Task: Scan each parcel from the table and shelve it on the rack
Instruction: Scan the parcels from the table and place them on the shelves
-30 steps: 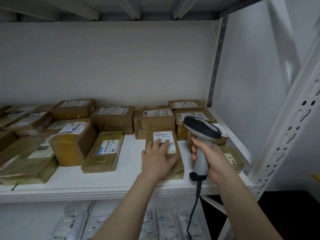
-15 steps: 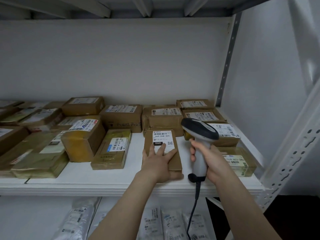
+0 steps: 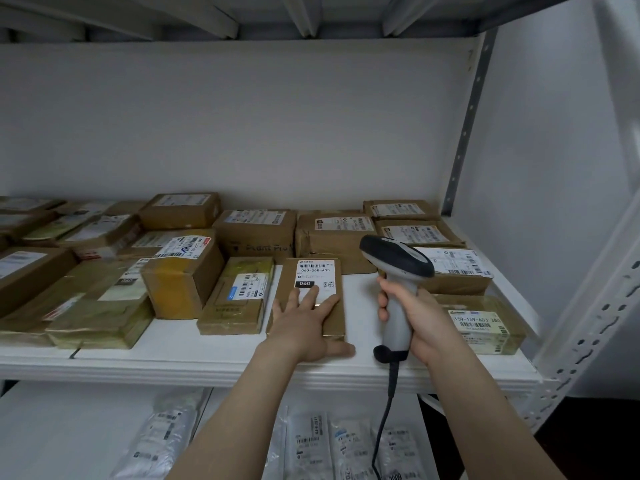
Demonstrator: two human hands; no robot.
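Note:
A flat brown parcel (image 3: 313, 271) with a white label reading 060 lies on the white rack shelf (image 3: 214, 355), near its front edge. My left hand (image 3: 306, 323) lies flat on the parcel's near end, fingers straight and spread, thumb out on the shelf. My right hand (image 3: 420, 322) grips the grey handle of a barcode scanner (image 3: 396, 268), held upright just right of the parcel, its dark head pointing left and away. The scanner's black cable hangs down past the shelf edge.
Several brown parcels fill the shelf: a tall box (image 3: 183, 271) and a flat one (image 3: 239, 296) to the left, a labelled parcel (image 3: 485, 323) at the right front, more along the back wall. White bagged packets (image 3: 311, 441) lie on the lower shelf. A rack upright (image 3: 588, 327) stands right.
My left hand has slid back toward me along the parcel, uncovering its label. The scanner has stayed beside the parcel, and the view has shifted slightly.

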